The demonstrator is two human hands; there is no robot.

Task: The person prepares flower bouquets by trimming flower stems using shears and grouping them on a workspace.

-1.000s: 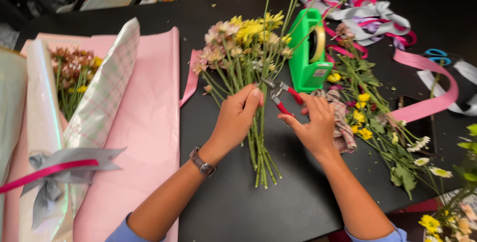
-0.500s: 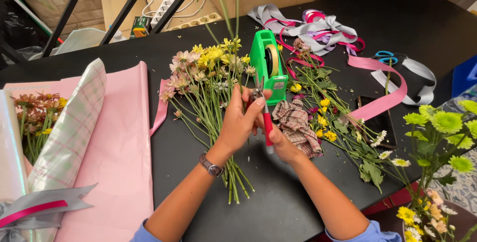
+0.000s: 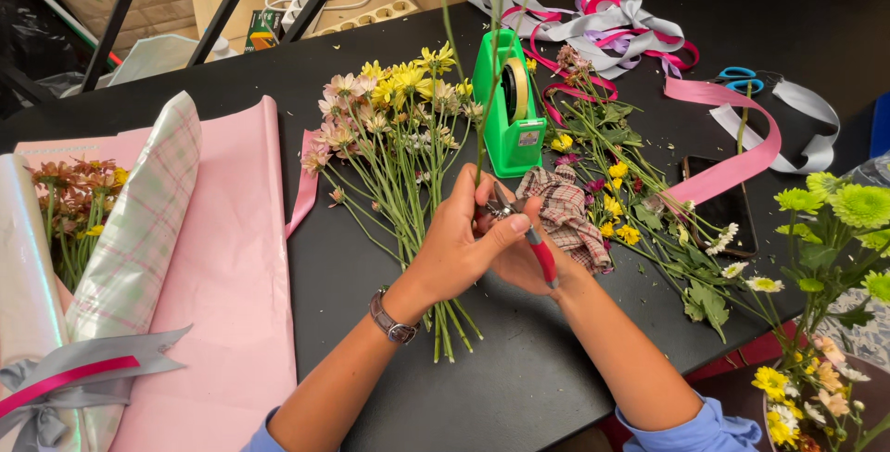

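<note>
My left hand (image 3: 452, 248) is closed around a thin green flower stem (image 3: 483, 90) that rises straight up out of the picture. My right hand (image 3: 527, 274) lies partly under it and grips red-handled pruning shears (image 3: 540, 253), whose blades meet the stem at my left fingertips. Both hands hover above the lower stems of a loose bunch of yellow, pink and white flowers (image 3: 389, 127) lying on the black table (image 3: 519, 387). A watch sits on my left wrist.
A green tape dispenser (image 3: 510, 118) stands behind my hands, with a checked cloth (image 3: 567, 216) and loose flowers (image 3: 640, 202) to the right. Pink wrapping paper (image 3: 222, 276) and a wrapped bouquet (image 3: 93, 229) lie left. Ribbons (image 3: 612, 25), blue scissors (image 3: 742, 76) and a phone (image 3: 728, 216) lie far right.
My hands left the bunch on the table and came together. The left now holds a single upright stem, and the right has brought the shears to it.
</note>
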